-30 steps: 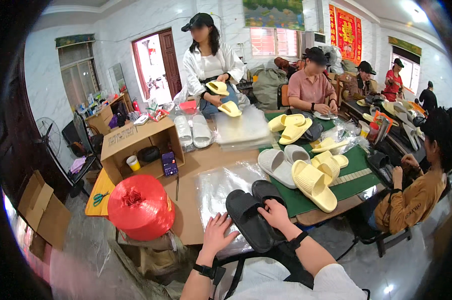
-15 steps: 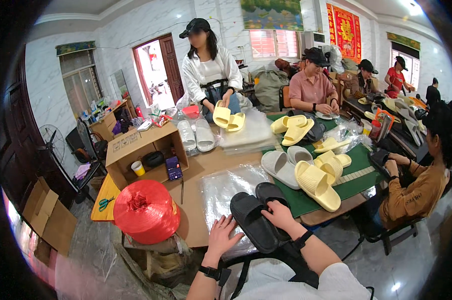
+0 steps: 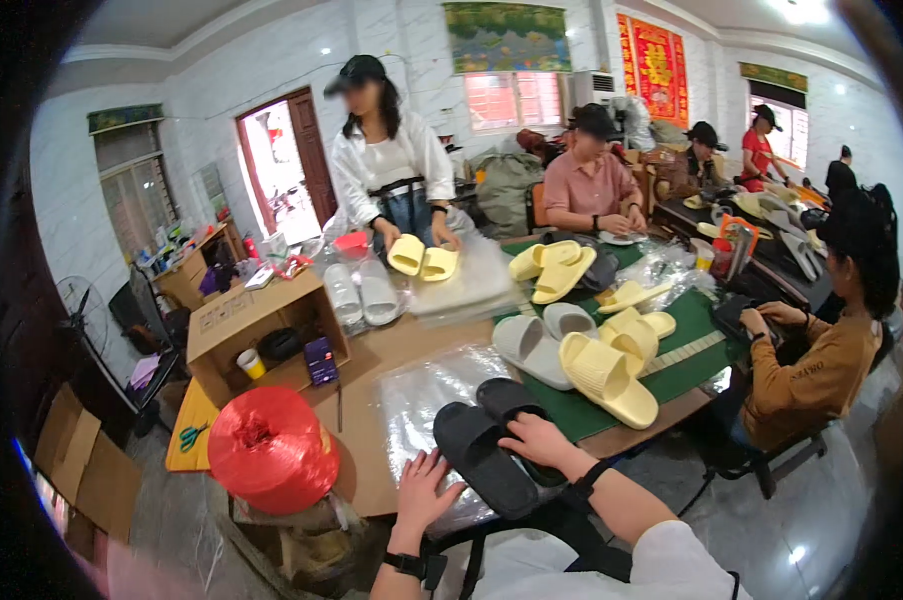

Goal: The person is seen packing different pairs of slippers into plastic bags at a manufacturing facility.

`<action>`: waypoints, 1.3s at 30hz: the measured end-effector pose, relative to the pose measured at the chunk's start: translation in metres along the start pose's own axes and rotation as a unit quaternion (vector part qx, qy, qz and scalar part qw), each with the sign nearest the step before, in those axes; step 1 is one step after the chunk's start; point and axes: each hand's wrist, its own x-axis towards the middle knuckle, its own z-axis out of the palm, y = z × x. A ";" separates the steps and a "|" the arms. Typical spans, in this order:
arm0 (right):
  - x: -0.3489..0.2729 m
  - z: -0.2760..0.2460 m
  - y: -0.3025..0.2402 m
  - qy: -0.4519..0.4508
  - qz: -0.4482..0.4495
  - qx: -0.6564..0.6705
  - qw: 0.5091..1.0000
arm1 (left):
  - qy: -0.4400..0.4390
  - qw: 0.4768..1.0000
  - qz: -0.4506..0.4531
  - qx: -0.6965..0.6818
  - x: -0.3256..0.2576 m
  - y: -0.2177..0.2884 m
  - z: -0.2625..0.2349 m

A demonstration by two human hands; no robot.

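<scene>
A pair of black slide sandals (image 3: 486, 462) lies side by side at the near edge of the table, on a stack of clear plastic bags (image 3: 402, 398). My right hand (image 3: 540, 440) grips the right-hand sandal, its fingers at the strap opening and partly hidden by it. Flat on the bags, just left of the pair, rests my left hand (image 3: 427, 488) with fingers spread and nothing in it. Grey slides (image 3: 532, 348) and pale yellow slides (image 3: 610, 375) sit beyond on a green mat (image 3: 692, 345).
At left stand a big red roll of plastic twine (image 3: 274, 450), an open cardboard box (image 3: 262, 335) with a cup and phone, and green-handled scissors (image 3: 192, 437). Across the table a co-worker (image 3: 392, 170) handles yellow slides; another person (image 3: 802, 350) sits at right.
The whole view has shifted, so the table appears farther left. My hands stay at the black slides with little change. The co-worker's yellow slides now sit side by side, flatter over the bags.
</scene>
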 end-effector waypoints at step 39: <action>-0.006 -0.001 -0.003 0.048 0.025 0.032 0.998 | -0.003 0.996 -0.012 -0.094 0.004 -0.004 -0.008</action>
